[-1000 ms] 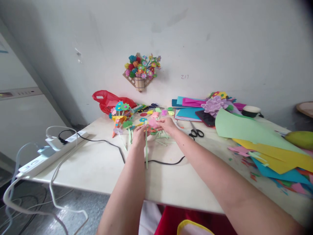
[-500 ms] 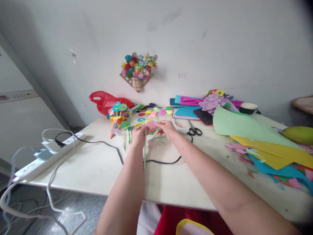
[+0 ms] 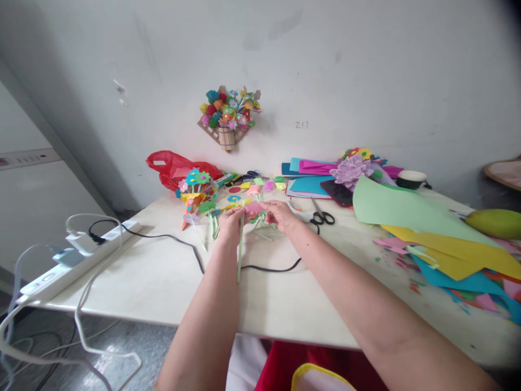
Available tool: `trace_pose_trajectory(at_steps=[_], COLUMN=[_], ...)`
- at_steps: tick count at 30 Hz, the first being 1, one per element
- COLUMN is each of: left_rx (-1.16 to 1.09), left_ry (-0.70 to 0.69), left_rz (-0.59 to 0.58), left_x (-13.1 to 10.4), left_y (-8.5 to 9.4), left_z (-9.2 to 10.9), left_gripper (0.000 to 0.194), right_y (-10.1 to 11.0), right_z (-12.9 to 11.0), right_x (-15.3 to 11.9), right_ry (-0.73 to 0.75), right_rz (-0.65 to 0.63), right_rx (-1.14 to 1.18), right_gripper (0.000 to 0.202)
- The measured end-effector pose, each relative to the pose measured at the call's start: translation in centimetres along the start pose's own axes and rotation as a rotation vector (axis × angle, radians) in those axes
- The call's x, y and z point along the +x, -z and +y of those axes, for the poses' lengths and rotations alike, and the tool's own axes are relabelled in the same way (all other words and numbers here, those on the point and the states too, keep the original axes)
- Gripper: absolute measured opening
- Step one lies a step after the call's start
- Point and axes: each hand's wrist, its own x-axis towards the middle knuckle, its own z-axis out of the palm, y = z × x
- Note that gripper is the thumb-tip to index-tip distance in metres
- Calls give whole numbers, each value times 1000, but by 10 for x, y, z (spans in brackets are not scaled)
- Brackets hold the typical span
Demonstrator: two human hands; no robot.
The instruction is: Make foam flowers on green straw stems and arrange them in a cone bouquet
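Observation:
My left hand [image 3: 231, 221] is closed on a thin pale green paper stem [image 3: 240, 251], which hangs down past the wrist over the table. A pink flower cutout [image 3: 254, 208] sits between my two hands, pinched at its right edge by the fingers of my right hand [image 3: 279, 213]. The flower's left edge is close to the stem; whether they touch I cannot tell. Behind and below my hands lie more green stems [image 3: 264, 237]. Left of them is a green flower [image 3: 207, 207] on stems, near an orange cone of paper flowers [image 3: 191, 203].
Scissors [image 3: 323, 217] lie right of my hands, beside a black cable [image 3: 277, 270] crossing the table. Coloured sheets [image 3: 423, 217] and scraps cover the right side. A red plastic bag [image 3: 175, 171] and a power strip [image 3: 81, 266] are at left. A flower basket [image 3: 227, 138] hangs on the wall.
The view has shifted very slightly. My hands keep the same hold on the stem and the pink flower, with hardly any movement.

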Motion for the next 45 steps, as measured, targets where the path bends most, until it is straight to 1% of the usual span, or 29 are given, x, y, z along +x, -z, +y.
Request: trace_pose_trajectory(at_steps=[3,5,8,10,13,18,21,26,31,34,37,41,45], left_rx=[15,36,90,143,214,260,266,249,261,261,256,246,226], left_ry=[-1,-12,-53,-75,-87,-97,-70,-56,-72,-54,-38,-27,-21], left_rz=[-33,-64,-107,-110,-107,-157,-181,-216,-257,-261,-259,-260,-257], left_x=[0,0,2,3,4,0,-4,-4,-1,-2,-4,-5,-4], left_y=[1,2,5,6,6,1,-3,-6,-4,-4,-5,-6,-7], left_z=[-1,-2,-4,-5,-6,-7,-9,-13,-16,-16,-15,-14,-14], left_gripper=[6,11,20,23,25,24,27,25,22,22,21,20,17], right_y=[1,2,5,6,5,2,2,2,1,3,5,7,8], right_z=[-3,-5,-8,-9,-10,-12,-13,-11,-7,-6,-4,-2,2], right_x=[0,1,5,7,9,8,8,6,6,8,9,13,16], right_ry=[-15,-9,56,87,104,128,130,131,147,198,259,346,376], right_rz=[-4,30,103,133,165,224,238,186,217,259,297,282,253], right_rx=[19,57,133,163,162,124,112,30,-69,-157,-267,-363,-437], right_gripper=[16,16,11,8,5,6,7,9,10,9,11,13,14])
